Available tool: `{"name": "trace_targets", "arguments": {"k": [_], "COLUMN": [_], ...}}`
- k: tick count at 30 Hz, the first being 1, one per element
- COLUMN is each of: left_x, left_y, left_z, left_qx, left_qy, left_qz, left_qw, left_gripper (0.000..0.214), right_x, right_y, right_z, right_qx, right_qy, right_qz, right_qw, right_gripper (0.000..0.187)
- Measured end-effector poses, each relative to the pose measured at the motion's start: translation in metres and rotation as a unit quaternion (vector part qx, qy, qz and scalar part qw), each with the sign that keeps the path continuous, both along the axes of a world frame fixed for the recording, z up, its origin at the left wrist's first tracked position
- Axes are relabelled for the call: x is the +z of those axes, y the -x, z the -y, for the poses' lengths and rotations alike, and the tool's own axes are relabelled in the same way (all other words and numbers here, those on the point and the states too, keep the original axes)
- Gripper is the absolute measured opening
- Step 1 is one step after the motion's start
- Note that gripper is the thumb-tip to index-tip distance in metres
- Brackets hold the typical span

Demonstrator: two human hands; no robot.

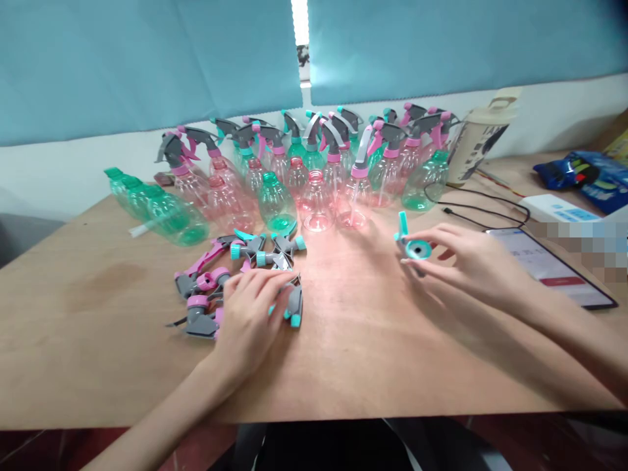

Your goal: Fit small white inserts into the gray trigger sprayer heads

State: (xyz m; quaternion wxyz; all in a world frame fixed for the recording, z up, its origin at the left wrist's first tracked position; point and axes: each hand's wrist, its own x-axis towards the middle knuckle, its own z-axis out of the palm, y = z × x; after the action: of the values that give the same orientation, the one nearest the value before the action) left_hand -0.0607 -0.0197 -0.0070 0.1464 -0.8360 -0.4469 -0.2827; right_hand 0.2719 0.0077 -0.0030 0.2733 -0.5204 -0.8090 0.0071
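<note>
My right hand point(454, 258) pinches a teal and grey trigger spray head point(418, 249) above the table, its round collar opening facing me. My left hand point(252, 314) is over the pile of loose spray heads, fingers bent and apart. Just beyond its fingertips a grey and teal spray head point(294, 305) lies partly hidden; I cannot tell whether they touch. Around this hand are pink and grey spray heads point(200, 317) and several teal and grey ones point(250, 247). Behind the pile, a green bottle point(277, 204) and a pink bottle point(318, 203) stand with bare necks.
Several bottles with spray heads point(333, 157) stand in rows at the back. Green bottles point(169, 212) lean at the left. On the right are a phone point(549, 261), a black cable point(490, 208), a beige tumbler point(478, 140), a white box point(557, 208) and a blue packet point(589, 176).
</note>
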Motion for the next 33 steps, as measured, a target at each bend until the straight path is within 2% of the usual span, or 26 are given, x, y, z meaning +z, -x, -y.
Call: {"name": "trace_targets", "arguments": {"k": [3,7,9,13,17,19,22,24,26,30,33], "left_x": [0.004,0.008,0.009,0.007,0.009,0.014,0.028,0.038,0.045,0.046,0.047], "left_y": [0.018,0.027,0.028,0.032,0.031,0.027,0.021,0.018,0.014,0.001,-0.011], "left_z": [-0.009,-0.024,-0.03,-0.039,-0.041,-0.038,-0.031,-0.026,-0.024,-0.026,-0.029], "left_qx": [0.016,-0.002,-0.011,-0.005,0.011,0.015,0.03,0.037,0.01,-0.028,-0.025], "left_qy": [0.052,0.099,0.105,0.14,0.176,0.196,0.253,0.3,0.341,0.384,0.405], "left_qz": [-0.067,-0.104,-0.127,-0.177,-0.189,-0.161,-0.057,0.034,0.109,0.211,0.224], "left_qw": [0.996,0.99,0.986,0.974,0.966,0.967,0.965,0.953,0.934,0.898,0.886], "left_gripper": [0.025,0.026,0.027,0.026,0.023,0.021,0.025,0.029,0.031,0.033,0.034], "right_x": [-0.005,-0.017,-0.019,-0.01,-0.002,-0.001,0.0,0.002,0.005,0.006,0.004], "right_y": [-0.024,-0.03,-0.029,-0.026,-0.013,-0.005,0.002,0.001,-0.002,-0.01,-0.015], "right_z": [-0.009,-0.011,-0.008,0.003,0.011,0.014,0.017,0.018,0.019,0.014,0.006], "right_qx": [-0.01,0.029,0.036,0.033,0.001,-0.003,-0.03,-0.053,-0.055,-0.025,0.004], "right_qy": [-0.036,0.028,0.034,0.012,0.06,0.073,0.098,0.136,0.175,0.222,0.232], "right_qz": [0.096,0.122,0.121,0.126,0.148,0.152,0.174,0.185,0.176,0.138,0.105], "right_qw": [0.995,0.992,0.991,0.991,0.987,0.986,0.979,0.972,0.967,0.965,0.967], "right_gripper": [0.03,0.043,0.043,0.034,0.03,0.033,0.034,0.035,0.038,0.052,0.059]}}
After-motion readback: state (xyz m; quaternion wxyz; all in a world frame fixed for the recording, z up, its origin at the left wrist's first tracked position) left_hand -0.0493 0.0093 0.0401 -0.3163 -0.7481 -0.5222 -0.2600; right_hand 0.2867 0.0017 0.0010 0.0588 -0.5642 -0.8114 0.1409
